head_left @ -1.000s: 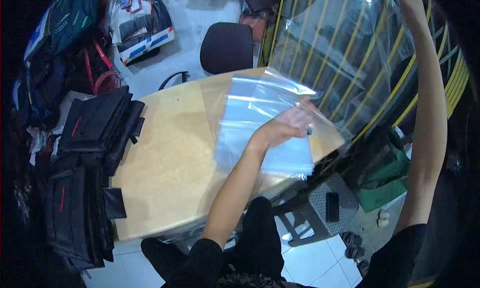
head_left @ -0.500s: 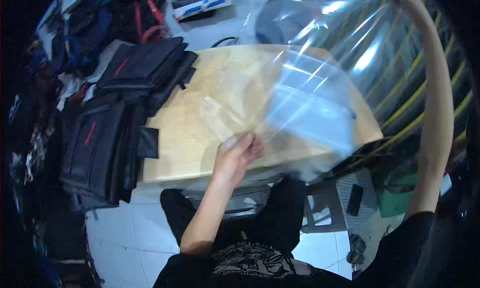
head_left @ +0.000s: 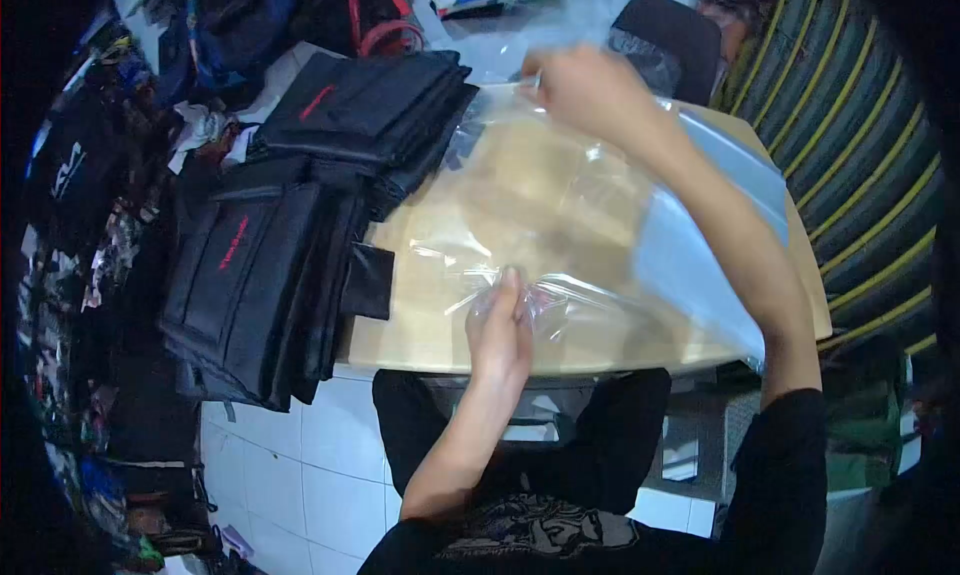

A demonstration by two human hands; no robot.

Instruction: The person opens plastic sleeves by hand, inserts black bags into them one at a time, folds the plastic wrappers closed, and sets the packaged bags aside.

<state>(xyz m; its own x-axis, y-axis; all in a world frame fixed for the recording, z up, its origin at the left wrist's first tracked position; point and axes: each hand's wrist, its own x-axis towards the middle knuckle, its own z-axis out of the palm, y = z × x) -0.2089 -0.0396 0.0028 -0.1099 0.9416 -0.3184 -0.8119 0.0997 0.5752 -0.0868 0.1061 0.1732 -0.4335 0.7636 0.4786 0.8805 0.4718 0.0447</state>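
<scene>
A clear plastic bag (head_left: 575,305) spreads over the light wooden table (head_left: 430,345), creased and glinting. Near the table's front edge, my left hand (head_left: 500,330) is closed on the gathered plastic, thumb uppermost. My right hand (head_left: 585,85) reaches across to the far edge, its fingers pinched on the far part of the same plastic. Under my right forearm lies a bluish-white stack of flat plastic (head_left: 690,245), partly covered by the arm.
Black fabric bags with red lettering are piled at the left, in a front stack (head_left: 250,275) and a back stack (head_left: 350,105). A dark chair back (head_left: 670,40) stands behind the table. Yellow-striped dark material (head_left: 850,145) rises along the right.
My right hand has come down from the upper right to the table's far edge, bringing the raised plastic down over the table. My left hand still grips it; the view has shifted.
</scene>
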